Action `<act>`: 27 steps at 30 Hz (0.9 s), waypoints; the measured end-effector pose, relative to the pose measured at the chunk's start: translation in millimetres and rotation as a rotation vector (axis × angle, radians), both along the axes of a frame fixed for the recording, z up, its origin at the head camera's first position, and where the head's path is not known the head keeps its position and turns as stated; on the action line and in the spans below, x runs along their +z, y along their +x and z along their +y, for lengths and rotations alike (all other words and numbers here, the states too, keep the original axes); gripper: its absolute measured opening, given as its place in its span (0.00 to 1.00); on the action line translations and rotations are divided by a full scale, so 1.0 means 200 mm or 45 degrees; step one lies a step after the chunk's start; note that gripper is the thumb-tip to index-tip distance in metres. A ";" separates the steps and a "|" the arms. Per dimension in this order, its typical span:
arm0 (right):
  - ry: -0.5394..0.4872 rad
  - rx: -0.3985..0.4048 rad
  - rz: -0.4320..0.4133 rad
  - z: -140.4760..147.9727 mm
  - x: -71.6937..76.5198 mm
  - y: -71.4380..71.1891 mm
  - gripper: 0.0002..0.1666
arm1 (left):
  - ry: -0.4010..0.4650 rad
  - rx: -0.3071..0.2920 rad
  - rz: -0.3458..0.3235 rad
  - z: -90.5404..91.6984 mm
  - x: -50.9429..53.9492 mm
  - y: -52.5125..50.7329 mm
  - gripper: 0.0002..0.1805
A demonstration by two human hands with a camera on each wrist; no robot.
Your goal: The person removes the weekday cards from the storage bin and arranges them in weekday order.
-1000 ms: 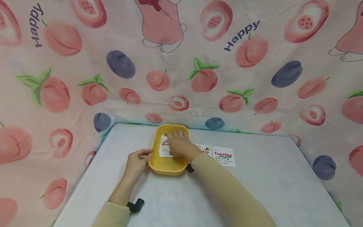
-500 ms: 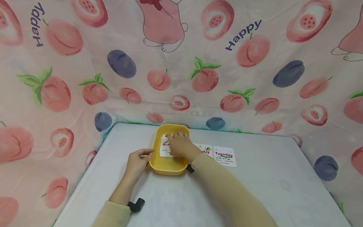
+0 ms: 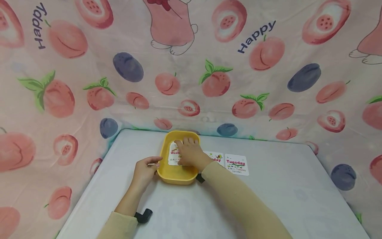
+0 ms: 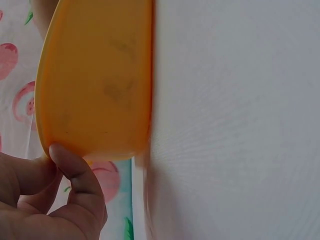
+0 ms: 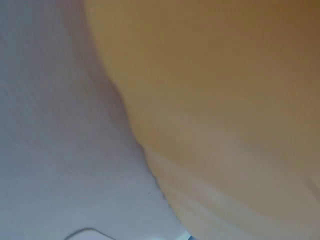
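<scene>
In the head view a yellow plastic tray (image 3: 178, 182) stands at the back middle of the white table. My left hand (image 3: 144, 171) pinches its left rim between thumb and fingers; the left wrist view shows the thumb (image 4: 72, 165) at the tray wall (image 4: 100, 75). My right hand (image 3: 191, 153) reaches into the tray with bent fingers over a white "Wednesday" card (image 3: 173, 158). It covers the card's right part, and I cannot tell whether the fingers grip it. The right wrist view is filled by a blurred yellow tray surface (image 5: 210, 100).
Right of the tray lie a "Tuesday" card (image 3: 235, 165) and, beside it, another card (image 3: 215, 157) partly hidden by the right arm. A peach-printed cloth (image 3: 191, 83) hangs behind the white table (image 3: 185, 212). Black wrist-camera parts (image 3: 144, 216) stick out at the left wrist.
The head view has shifted very slightly. The right hand's fingers have moved a little over the Wednesday card; the left hand and the tray stay in place.
</scene>
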State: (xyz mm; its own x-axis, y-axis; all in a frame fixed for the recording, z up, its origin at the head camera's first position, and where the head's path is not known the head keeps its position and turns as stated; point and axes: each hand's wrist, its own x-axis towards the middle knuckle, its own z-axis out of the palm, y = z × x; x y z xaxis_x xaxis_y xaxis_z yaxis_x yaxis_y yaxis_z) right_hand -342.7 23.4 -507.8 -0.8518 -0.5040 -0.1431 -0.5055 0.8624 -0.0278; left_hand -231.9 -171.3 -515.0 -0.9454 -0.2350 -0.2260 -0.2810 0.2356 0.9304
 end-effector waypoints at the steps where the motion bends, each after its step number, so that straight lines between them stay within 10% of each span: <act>1: -0.006 -0.002 0.005 0.00 0.00 0.00 0.61 | -0.003 0.000 0.001 0.00 0.00 0.00 0.16; 27: -0.141 0.008 0.108 0.02 0.00 0.02 0.58 | 0.002 -0.002 0.001 0.00 0.01 0.01 0.16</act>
State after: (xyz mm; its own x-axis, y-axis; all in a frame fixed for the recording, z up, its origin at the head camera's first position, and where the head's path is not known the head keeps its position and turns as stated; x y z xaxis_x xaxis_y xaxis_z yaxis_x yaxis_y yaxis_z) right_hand -338.8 28.0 -508.6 -0.8553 -0.5179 -0.0136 -0.5154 0.8533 -0.0793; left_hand -230.3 -170.5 -513.4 -0.9460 -0.2331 -0.2253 -0.2795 0.2346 0.9310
